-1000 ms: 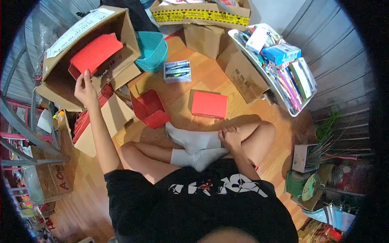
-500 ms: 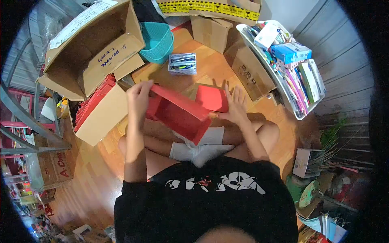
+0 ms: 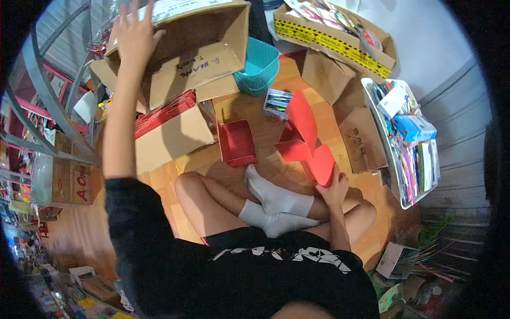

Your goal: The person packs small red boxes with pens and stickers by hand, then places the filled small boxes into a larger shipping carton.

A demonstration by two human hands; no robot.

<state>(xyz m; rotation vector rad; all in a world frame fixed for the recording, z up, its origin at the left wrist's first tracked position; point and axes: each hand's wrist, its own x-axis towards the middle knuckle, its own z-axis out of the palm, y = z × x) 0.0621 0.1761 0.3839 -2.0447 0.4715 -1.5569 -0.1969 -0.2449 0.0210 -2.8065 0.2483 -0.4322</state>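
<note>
While the person sits cross-legged on the wooden floor (image 3: 183,162), directions here run from the white-socked feet (image 3: 279,204), with 12 straight ahead. The right hand (image 3: 333,190) is between 2 and 3 o'clock, its grip clamped on the near edge of a red cardboard box (image 3: 309,144). That box is at 1 o'clock, its panels splayed at different angles; whether it touches the floor cannot be told.

The left hand (image 3: 137,40) is raised between 10 and 11 o'clock, its fingers spread apart and slightly blurred, with nothing visible in its grip. It overlaps the left end of a large cardboard carton (image 3: 226,56) with handwriting inside; whether it touches the carton cannot be told.

Toward 10 o'clock, a long cardboard box (image 3: 172,139) holds a row of red cardboard pieces (image 3: 170,110). An open red cardboard tray (image 3: 238,141) lies on the floor at 11 o'clock. At 12 o'clock are a small box of pens (image 3: 275,103), partly hidden by the red box, and beyond it a teal plastic basket (image 3: 257,66). A white tray (image 3: 394,173) of stationery is at 2 o'clock.
</note>
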